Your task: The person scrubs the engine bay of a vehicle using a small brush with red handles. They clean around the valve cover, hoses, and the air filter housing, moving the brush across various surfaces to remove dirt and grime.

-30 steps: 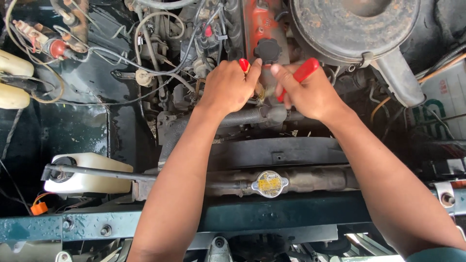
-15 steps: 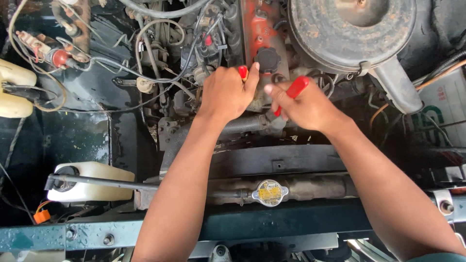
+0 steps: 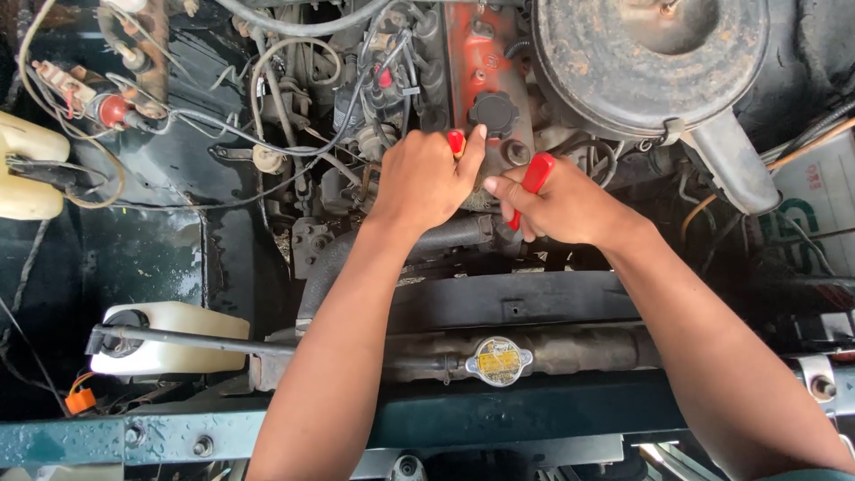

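Both hands have shifted slightly toward 12 o'clock. Left hand [image 3: 426, 183] and right hand [image 3: 561, 207] each clamp fingers on a red-handled tool [image 3: 534, 178] at 6 o'clock of the black filler cap [image 3: 493, 113]; steady, even grip seems advisable.

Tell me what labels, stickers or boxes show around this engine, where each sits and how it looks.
Cap label: round yellow sticker on the metal radiator cap, low centre, below the arms.
Box: white, with green and red print, at the right edge beside the air cleaner; only partly in view.
No screens or signs show.
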